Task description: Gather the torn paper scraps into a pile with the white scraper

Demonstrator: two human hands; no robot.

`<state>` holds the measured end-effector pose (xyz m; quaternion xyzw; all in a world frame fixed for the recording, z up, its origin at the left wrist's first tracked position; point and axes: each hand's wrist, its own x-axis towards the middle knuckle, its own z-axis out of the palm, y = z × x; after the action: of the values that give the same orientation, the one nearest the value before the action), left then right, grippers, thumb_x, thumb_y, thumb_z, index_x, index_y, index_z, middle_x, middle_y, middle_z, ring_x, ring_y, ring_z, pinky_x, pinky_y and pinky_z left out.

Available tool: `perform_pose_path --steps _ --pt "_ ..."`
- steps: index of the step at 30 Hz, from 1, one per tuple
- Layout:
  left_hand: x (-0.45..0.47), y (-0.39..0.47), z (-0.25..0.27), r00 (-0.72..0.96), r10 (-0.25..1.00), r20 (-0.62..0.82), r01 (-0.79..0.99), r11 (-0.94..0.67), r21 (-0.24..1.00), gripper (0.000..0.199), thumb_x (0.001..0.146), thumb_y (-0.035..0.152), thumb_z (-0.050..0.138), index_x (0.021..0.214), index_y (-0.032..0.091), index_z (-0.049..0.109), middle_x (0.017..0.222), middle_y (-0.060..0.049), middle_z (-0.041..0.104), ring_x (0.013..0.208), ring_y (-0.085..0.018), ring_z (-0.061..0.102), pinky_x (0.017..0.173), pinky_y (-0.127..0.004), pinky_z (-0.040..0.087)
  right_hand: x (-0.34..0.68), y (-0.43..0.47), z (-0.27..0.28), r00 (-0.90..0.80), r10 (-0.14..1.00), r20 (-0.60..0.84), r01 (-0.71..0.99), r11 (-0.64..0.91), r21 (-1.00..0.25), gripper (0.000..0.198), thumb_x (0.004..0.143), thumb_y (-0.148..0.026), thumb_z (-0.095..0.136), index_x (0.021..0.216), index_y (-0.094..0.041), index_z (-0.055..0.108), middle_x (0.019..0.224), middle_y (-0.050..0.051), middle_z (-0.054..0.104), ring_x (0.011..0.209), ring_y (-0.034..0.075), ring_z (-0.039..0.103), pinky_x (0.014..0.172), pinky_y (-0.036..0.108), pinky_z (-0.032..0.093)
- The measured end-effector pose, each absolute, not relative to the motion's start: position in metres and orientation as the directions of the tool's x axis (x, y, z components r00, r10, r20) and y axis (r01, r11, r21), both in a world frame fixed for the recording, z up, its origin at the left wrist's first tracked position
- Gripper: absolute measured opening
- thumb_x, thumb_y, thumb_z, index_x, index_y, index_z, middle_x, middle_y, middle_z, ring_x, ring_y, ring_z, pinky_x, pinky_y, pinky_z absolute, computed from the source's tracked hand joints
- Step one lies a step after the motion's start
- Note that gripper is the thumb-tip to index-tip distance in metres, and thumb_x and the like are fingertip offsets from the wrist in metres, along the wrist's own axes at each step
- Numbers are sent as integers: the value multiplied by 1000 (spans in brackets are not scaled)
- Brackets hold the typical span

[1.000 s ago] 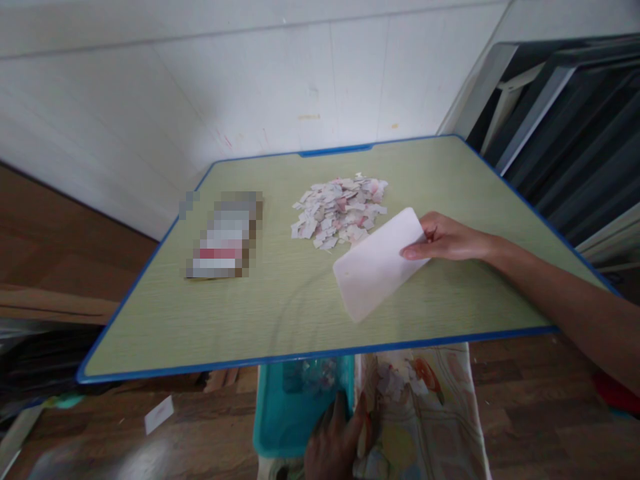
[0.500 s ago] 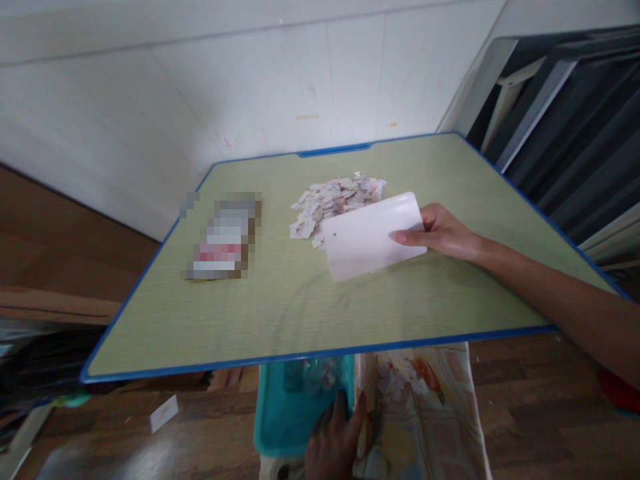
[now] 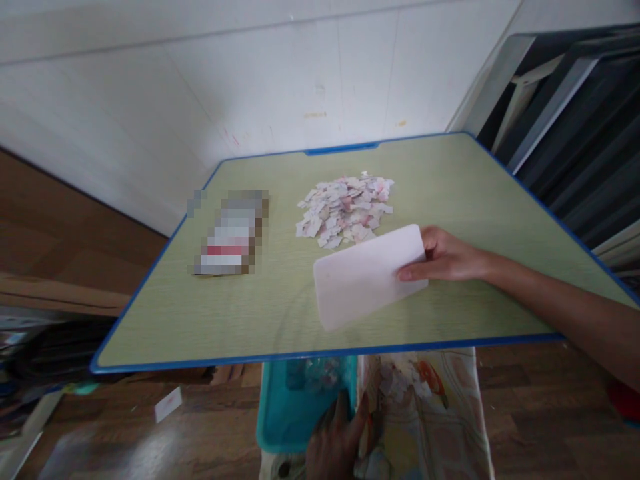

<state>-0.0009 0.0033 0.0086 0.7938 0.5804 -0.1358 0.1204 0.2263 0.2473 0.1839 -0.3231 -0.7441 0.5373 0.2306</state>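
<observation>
My right hand (image 3: pixel 445 255) pinches a white rectangular plastic card (image 3: pixel 369 280) by its right end, thumb on top. The card is tilted, held over the near middle of the green table (image 3: pixel 190 327). Behind it lies a heap of small torn paper scraps (image 3: pixel 345 208), pale with some pink pieces. Below the table's front edge, my left hand (image 3: pixel 334 437) is closed on the right rim of a teal plastic tray (image 3: pixel 285 427), its fingers partly in shadow. More paper scraps (image 3: pixel 407 377) rest on a patterned cloth (image 3: pixel 435 427) just right of the tray.
A blurred-out rectangular item (image 3: pixel 230 233) lies on the table's left side. The table has a blue rim and stands against a white wall (image 3: pixel 300 73). Dark panels (image 3: pixel 590 113) lean at the right. A white slip (image 3: pixel 169 405) lies on the wooden floor.
My right hand has drawn the white card toward me, away from the scrap heap, so more of the heap shows. My left hand stays at the tray. The view has shifted slightly.
</observation>
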Motion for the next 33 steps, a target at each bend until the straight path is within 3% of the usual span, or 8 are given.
perform_pose_path --steps 4,7,9,12,18,21,25,33 --pt "-2 2 10 289 924 -250 954 -300 -7 88 53 31 71 127 37 25 118 -10 53 86 -24 57 68 -32 49 242 257 186 -698 711 -87 269 148 -952 24 66 -33 64 73 -11 67 64 0 60 57 9 53 49 18 42" --pt "-2 2 11 298 907 -297 950 -313 -4 100 44 27 76 128 36 23 119 -10 52 88 -24 57 69 -33 49 247 259 188 -724 678 -125 321 171 -931 25 67 -33 64 74 -10 67 68 2 61 59 9 54 51 18 43" --pt "-1 3 13 299 896 -329 948 -318 -5 101 42 27 76 128 35 23 121 -11 50 91 -25 56 71 -34 49 242 257 189 -753 648 -111 326 221 -919 26 68 -33 62 79 -10 67 76 2 62 64 10 55 55 18 44" --pt "0 5 13 297 895 -331 944 -327 -37 85 56 19 67 127 37 24 119 -10 52 90 -22 57 70 -31 49 229 250 187 -777 626 -58 312 304 -900 28 71 -35 60 83 -12 66 81 2 62 69 10 55 58 18 44" --pt "-2 5 11 307 924 -228 934 -339 -112 72 66 -2 45 123 41 31 113 -5 57 83 -17 59 66 -26 49 214 243 182 -730 682 29 299 358 -885 32 70 -43 57 72 -12 64 64 0 57 65 10 52 53 18 40" --pt "-2 6 12 311 926 -214 933 -340 -115 69 67 0 45 122 40 33 111 -5 58 80 -16 59 65 -25 49 219 247 180 -641 766 48 301 309 -902 32 70 -43 58 69 -12 63 58 -1 52 56 8 47 46 18 36" --pt "-2 7 15 307 898 -316 937 -344 -66 72 65 9 55 125 36 29 117 -10 54 88 -21 58 68 -28 49 228 255 182 -577 817 18 328 251 -911 30 69 -40 60 60 -11 59 51 -3 44 46 5 38 39 18 27" --pt "-2 3 10 284 916 -283 949 -310 -52 70 67 18 59 126 38 27 118 -9 53 84 -22 59 65 -30 50 226 249 186 -707 707 -22 311 283 -907 30 69 -39 60 77 -11 64 62 0 56 57 9 50 46 18 36"
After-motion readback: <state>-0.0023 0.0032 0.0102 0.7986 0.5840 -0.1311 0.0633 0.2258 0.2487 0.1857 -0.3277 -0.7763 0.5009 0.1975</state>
